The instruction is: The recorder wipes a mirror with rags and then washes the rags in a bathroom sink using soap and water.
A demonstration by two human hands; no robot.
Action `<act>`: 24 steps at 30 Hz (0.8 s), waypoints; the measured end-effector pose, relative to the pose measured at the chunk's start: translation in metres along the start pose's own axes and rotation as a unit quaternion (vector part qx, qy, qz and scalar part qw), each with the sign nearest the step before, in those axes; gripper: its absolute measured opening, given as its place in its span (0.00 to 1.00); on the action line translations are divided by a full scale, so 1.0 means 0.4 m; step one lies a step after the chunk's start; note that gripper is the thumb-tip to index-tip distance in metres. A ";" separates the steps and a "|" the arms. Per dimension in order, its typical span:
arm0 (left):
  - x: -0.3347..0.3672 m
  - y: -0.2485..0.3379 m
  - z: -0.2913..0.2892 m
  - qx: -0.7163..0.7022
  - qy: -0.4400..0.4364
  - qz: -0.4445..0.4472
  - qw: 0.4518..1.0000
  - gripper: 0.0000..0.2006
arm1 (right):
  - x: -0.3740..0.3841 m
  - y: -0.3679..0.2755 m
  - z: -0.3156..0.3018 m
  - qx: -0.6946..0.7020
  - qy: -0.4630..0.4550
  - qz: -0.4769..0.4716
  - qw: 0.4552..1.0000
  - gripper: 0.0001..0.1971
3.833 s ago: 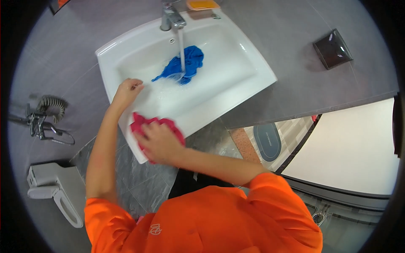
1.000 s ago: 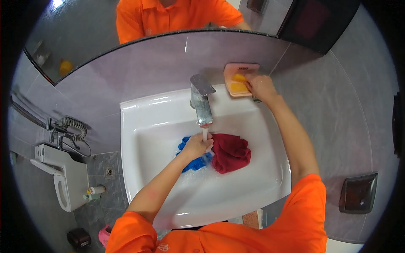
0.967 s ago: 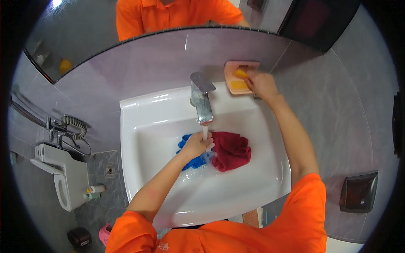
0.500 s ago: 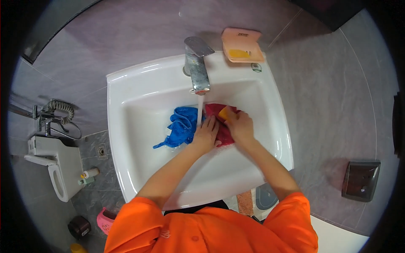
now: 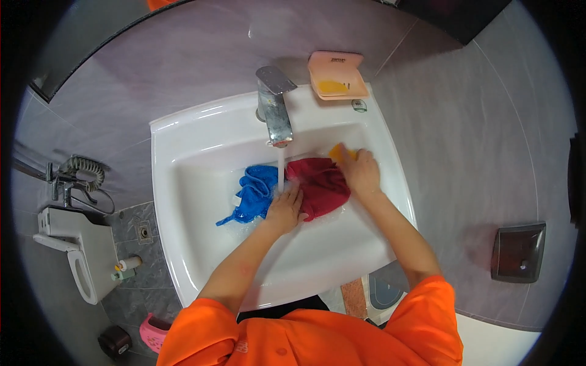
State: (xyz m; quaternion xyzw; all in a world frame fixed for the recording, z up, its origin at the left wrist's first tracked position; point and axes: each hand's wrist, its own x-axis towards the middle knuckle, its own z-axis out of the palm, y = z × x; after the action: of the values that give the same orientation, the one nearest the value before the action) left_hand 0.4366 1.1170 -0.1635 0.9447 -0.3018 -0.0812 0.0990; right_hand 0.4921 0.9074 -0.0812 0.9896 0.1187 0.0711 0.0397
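Observation:
In the white sink point(image 5: 329, 250) lie a wet red cloth point(image 5: 320, 188) and, to its left, a crumpled blue cloth point(image 5: 255, 194). My left hand point(image 5: 284, 212) rests flat with fingers stretched out, at the red cloth's left edge and beside the blue one. Water from the chrome tap point(image 5: 276, 113) falls just at its fingertips. My right hand point(image 5: 363, 174) is closed on a yellow bar of soap point(image 5: 336, 153), at the red cloth's upper right corner. Its palm side is hidden.
A pink soap box point(image 5: 337, 73) with its lid up sits on the sink's back right corner, a yellow piece inside. To the left stand a toilet point(image 5: 85, 256) and a shower hose point(image 5: 85, 172). A dark wall box point(image 5: 519, 253) hangs at right.
My right hand has moved right with the soap, from the red cloth's middle to its upper corner. The red cloth now shows more spread out. The whole view has shifted slightly.

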 end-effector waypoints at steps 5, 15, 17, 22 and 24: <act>0.003 0.005 0.027 -0.146 0.089 0.036 0.985 0.36 | 0.107 -0.008 -0.021 0.202 0.053 0.141 0.968 0.23; 0.201 0.039 -0.027 -0.176 -0.010 -0.101 0.979 0.32 | -0.097 -0.064 -0.064 0.640 -0.096 0.335 0.685 0.28; 0.214 0.030 0.001 -0.240 0.028 -0.115 0.964 0.25 | -0.118 -0.080 -0.087 0.680 -0.050 0.374 0.628 0.28; 0.156 0.094 -0.105 -0.871 0.083 -0.176 0.451 0.19 | -0.096 -0.170 -0.021 0.427 0.055 0.315 0.846 0.29; 0.146 0.102 -0.143 -0.945 0.084 -0.121 0.293 0.17 | -0.044 -0.174 -0.026 0.311 0.069 0.294 0.901 0.29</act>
State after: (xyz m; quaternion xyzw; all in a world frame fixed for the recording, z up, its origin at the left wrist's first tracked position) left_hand 0.4733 1.0583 -0.1039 0.2270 0.1108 -0.2411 0.9371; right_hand 0.4578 0.9710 -0.0800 0.9340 -0.1590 0.1071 -0.3015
